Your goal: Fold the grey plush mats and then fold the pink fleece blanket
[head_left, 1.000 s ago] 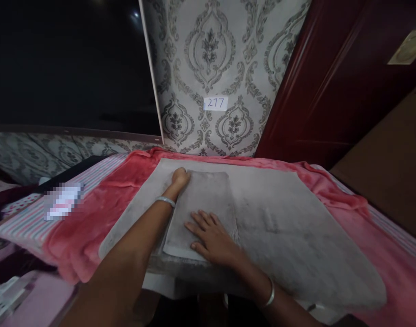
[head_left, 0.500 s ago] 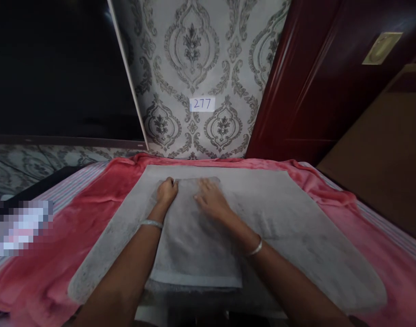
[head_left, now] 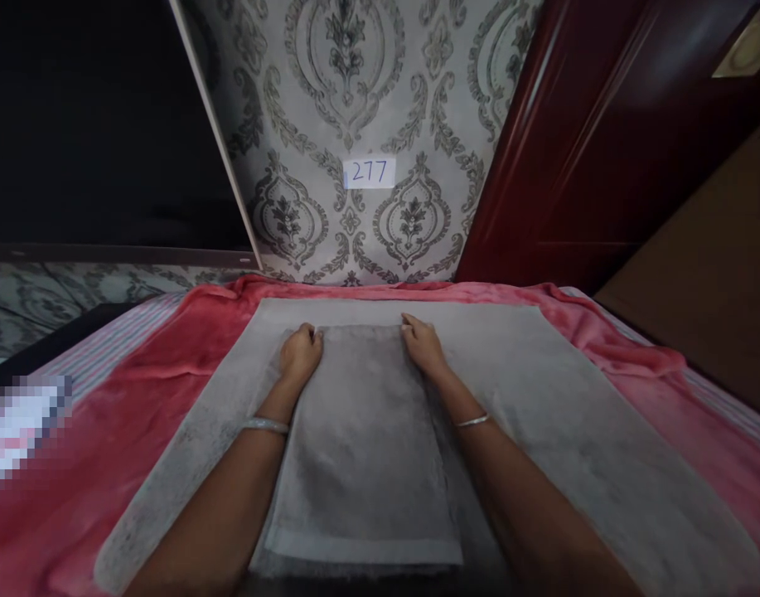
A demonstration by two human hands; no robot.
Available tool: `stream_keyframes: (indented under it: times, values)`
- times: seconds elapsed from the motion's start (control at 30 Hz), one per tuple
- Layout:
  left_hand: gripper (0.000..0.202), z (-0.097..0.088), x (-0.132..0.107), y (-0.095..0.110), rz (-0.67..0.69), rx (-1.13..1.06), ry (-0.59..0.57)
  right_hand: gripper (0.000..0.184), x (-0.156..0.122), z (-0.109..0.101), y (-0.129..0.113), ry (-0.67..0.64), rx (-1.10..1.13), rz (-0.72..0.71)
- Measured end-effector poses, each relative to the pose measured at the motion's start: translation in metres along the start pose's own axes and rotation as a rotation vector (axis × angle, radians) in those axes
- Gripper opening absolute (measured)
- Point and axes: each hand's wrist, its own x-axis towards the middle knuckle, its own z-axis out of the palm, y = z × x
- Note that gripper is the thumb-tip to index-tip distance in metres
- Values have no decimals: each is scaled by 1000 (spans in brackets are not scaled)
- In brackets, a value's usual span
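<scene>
A folded grey towel (head_left: pixel 367 423) with a pale band along its near edge lies on a larger grey mat (head_left: pixel 510 398). My left hand (head_left: pixel 301 352) is closed at the towel's far left corner, thumb on top and fingertips curled out of sight. At the far right corner, my right hand (head_left: pixel 422 342) pinches the towel's edge between thumb and fingers. Both wrists wear a silvery bangle.
Beneath the mat spreads a red plush blanket (head_left: pixel 168 373) over striped fabric (head_left: pixel 115 348). A dark television screen (head_left: pixel 106 124) stands at left, a dark red wooden panel (head_left: pixel 554 166) at right. A paper marked 277 (head_left: pixel 370 172) is on the patterned wall.
My right hand has moved right from the towel's top surface to its far right corner and closed there. My left hand stays at the left corner. The view has shifted slightly.
</scene>
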Motion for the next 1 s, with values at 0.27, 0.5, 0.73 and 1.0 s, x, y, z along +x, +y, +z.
stream_keyframes:
  times: [0.27, 0.5, 0.73, 1.0]
  values:
    - [25, -1, -1, 0, 5, -39, 4, 33, 33, -33, 8, -274, 226, 4]
    - [23, 4, 4, -5, 7, -121, 32, 43, 47, -36, 14, -486, 532, 104]
    - [22, 9, 5, -8, 12, -224, 13, 39, 36, -13, 34, -316, 482, 13]
    - [25, 15, 9, -15, 82, -313, -3, 34, 38, -9, 42, -225, 515, 36]
